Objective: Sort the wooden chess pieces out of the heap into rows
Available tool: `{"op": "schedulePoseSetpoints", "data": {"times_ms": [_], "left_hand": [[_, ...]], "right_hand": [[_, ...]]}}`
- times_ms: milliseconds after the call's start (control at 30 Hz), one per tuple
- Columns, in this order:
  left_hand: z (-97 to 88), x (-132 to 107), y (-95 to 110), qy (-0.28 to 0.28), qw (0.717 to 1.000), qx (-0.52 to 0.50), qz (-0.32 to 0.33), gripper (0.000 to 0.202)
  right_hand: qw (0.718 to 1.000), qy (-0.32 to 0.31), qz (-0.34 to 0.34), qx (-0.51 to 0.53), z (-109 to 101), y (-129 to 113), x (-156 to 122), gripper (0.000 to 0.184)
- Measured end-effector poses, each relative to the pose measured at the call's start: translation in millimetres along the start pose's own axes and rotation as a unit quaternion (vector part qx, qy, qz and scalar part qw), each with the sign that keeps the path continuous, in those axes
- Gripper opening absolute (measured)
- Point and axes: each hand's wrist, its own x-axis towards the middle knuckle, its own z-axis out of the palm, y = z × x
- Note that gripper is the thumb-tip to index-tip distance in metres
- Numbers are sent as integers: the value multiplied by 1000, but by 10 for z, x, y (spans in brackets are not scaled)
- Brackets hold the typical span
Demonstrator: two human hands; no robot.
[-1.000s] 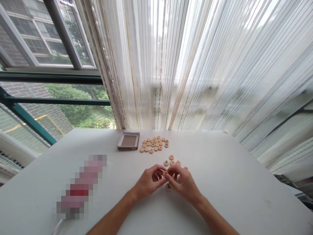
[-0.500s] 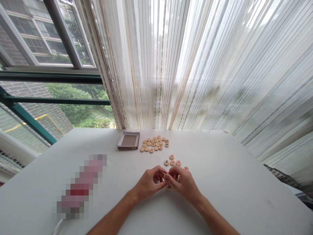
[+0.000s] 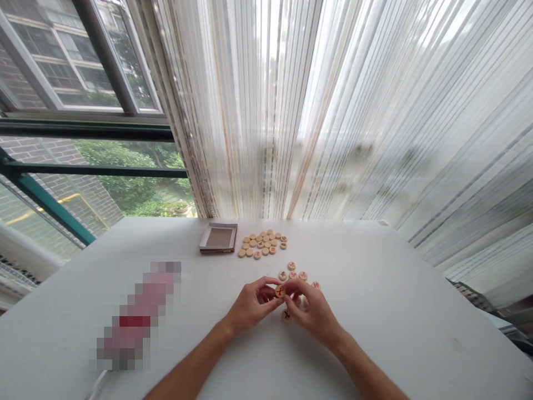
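My left hand (image 3: 250,306) and my right hand (image 3: 314,312) meet over the white table (image 3: 375,333), their fingertips pinched together on one round wooden game piece (image 3: 279,291) with a red mark facing me. Just below it a second piece with a black mark (image 3: 286,315) lies flat on the table, by my right thumb. Several more marked pieces (image 3: 292,274) lie in a loose row just beyond my fingers.
A cluster of several wooden pieces (image 3: 263,244) lies near the far edge, beside a shallow open cardboard box (image 3: 219,239). A blurred pink and red object (image 3: 137,316) lies at the left. Sheer striped curtains (image 3: 333,111) and a window stand behind the table.
The held piece has been lifted slightly and turned, so its red-marked face now shows between my fingertips. Both hands stay in the same spot.
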Motion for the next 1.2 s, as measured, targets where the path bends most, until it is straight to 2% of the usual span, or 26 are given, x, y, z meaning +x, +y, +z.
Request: {"op": "schedulePoseSetpoints", "data": {"times_ms": [200,767,1200], "left_hand": [[-21,-3,-49,-9,1000,-10,4,43],[-24,42,-58,5,998,-61,-32,35],[-47,26,-30,-15,999,-49,3,33]], "right_hand": [[1000,9,3,15,13,11,14,11],[1000,-18,-13,-6,28,12,-12,9],[1000,-5,-14,-8,25,50,-9,14]]}}
